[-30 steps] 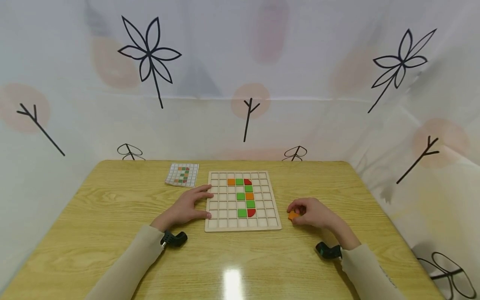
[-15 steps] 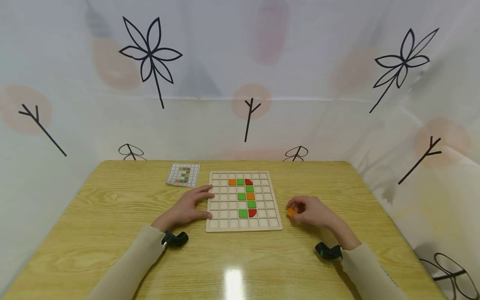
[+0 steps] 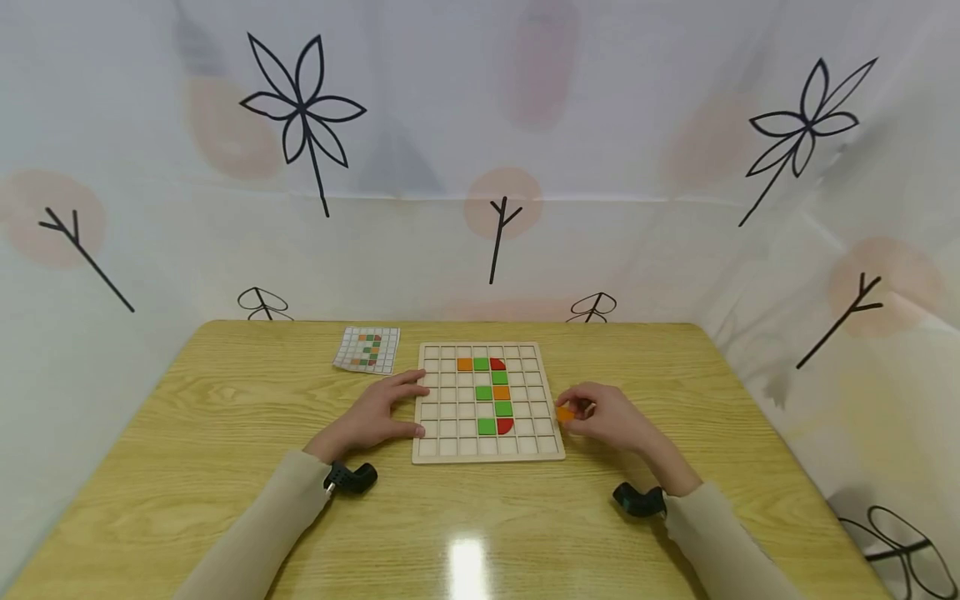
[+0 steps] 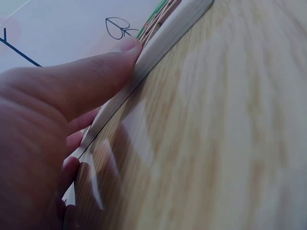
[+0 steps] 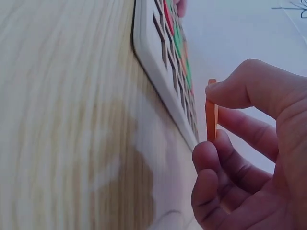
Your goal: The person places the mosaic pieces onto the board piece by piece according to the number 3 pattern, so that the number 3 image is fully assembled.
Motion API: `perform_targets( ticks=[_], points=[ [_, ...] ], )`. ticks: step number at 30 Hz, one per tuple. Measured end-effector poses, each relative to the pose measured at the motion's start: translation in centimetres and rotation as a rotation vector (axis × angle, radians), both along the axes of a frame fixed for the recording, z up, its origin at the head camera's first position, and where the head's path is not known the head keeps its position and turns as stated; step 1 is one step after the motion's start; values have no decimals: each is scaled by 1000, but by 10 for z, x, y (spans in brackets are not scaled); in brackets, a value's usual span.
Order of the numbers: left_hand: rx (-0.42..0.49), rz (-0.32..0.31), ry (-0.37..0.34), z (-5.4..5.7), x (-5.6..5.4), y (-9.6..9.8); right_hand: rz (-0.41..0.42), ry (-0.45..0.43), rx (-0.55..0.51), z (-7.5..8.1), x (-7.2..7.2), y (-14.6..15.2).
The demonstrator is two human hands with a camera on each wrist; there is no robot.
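Note:
A wooden grid board point(image 3: 445, 446) lies on the table, with orange and green square tiles and red rounded ones set in several cells. My left hand point(image 3: 369, 414) rests at the board's left edge, thumb and fingertips touching the rim; in the left wrist view the thumb point(image 4: 103, 72) lies along it. Just off the board's right edge, my right hand point(image 3: 609, 417) pinches an orange tile point(image 3: 565, 414). In the right wrist view this orange tile point(image 5: 211, 115) is seen edge-on between thumb and fingers, above the table.
A small paper card point(image 3: 366, 350) with a printed coloured grid lies behind and left of the board. A patterned cloth point(image 3: 420, 250) hangs behind the table point(image 3: 390, 533). Each wrist carries a dark camera.
My right hand has moved left and slightly away from me with the orange tile, up to the board's right edge. The left hand has stayed at the board's edge.

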State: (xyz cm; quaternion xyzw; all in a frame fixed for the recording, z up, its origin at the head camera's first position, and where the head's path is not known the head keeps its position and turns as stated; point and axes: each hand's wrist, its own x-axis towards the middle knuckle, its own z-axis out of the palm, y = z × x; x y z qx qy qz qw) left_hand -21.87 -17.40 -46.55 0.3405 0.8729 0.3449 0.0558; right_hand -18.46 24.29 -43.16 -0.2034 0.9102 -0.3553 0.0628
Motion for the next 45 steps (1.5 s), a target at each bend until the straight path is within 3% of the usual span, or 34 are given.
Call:
perform_targets(
  ticks=[18,26,45],
  points=[
    [7,1,-2,0,-1,1,140,40,-18,2,-11,-53],
    [7,-1,12,0,-1,1,198,99,-16,-1,-16,-78],
    [5,0,7,-1,-1,1,258,87,5,-4,-16,-120]
  ],
)
